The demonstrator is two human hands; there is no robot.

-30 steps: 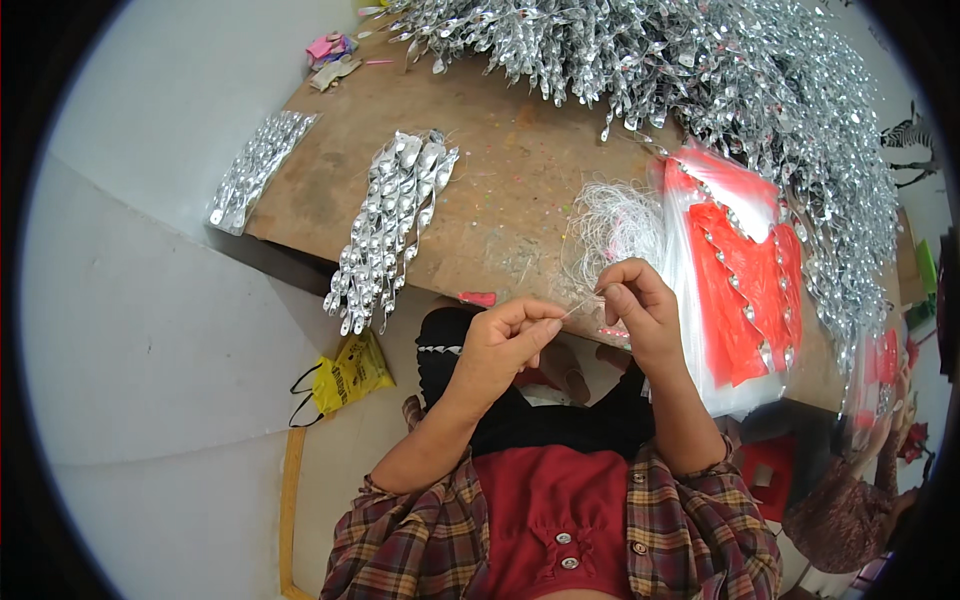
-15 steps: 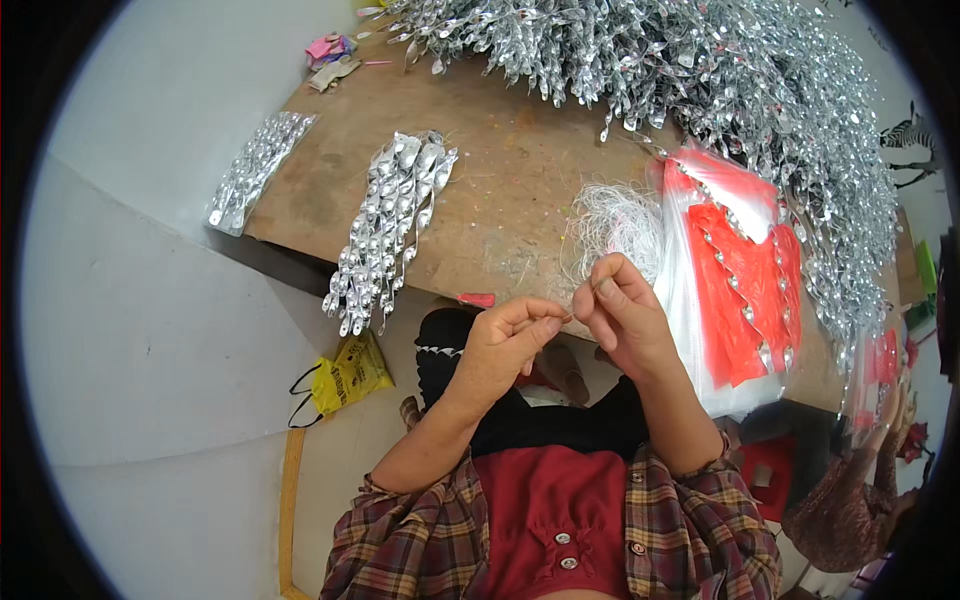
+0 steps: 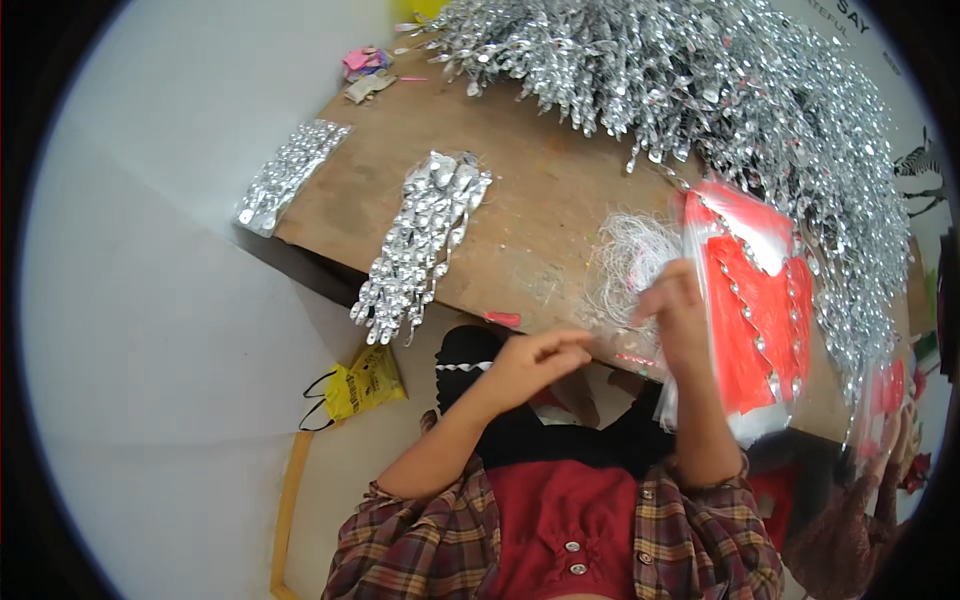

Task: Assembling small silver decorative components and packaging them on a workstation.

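Over the table's front edge my left hand [image 3: 540, 368] is held with thumb and fingers pressed together. Whatever sits in that pinch is too small to make out. My right hand [image 3: 678, 315] is blurred by motion and hovers at the right side of a tangle of white thread [image 3: 625, 262]; its fingers are smeared. Beside that hand, on the right, lie clear plastic bags with red parts [image 3: 735, 330] and silver twisted strips on top. A bunch of silver twisted strips [image 3: 425, 235] lies left of my hands, its lower ends hanging past the table edge.
A large heap of silver twisted strips [image 3: 700, 90] covers the back right of the brown table [image 3: 540, 200]. A flat silver pack [image 3: 290, 178] lies at the left edge. On the floor stands a yellow bag [image 3: 365, 383]. Another person's arm [image 3: 885, 450] shows at far right.
My hands, close together at their fingertips before, have parted. The right one has moved right, toward the thread and bags. The whole view has shifted slightly.
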